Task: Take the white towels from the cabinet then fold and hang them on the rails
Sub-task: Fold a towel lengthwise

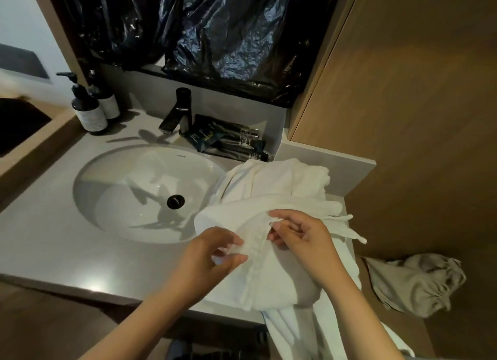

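Note:
A heap of white towels point(277, 187) lies on the grey counter point(53, 225) to the right of the sink, with one end hanging over the front edge. My left hand point(212, 255) pinches a hemmed edge of the top towel between thumb and fingers. My right hand point(298, 236) grips the same edge just to the right, fingers curled round the cloth. No rail or cabinet interior shows in the head view.
A white oval sink point(129, 179) with a black faucet point(177, 112) fills the counter's middle. Two pump bottles point(91, 109) stand back left; a tray of dark toiletries point(231, 139) sits behind the towels. Black plastic sheet point(215, 31) covers the mirror. A wood wall point(416, 91) rises at right, a grey cloth point(414, 284) below it.

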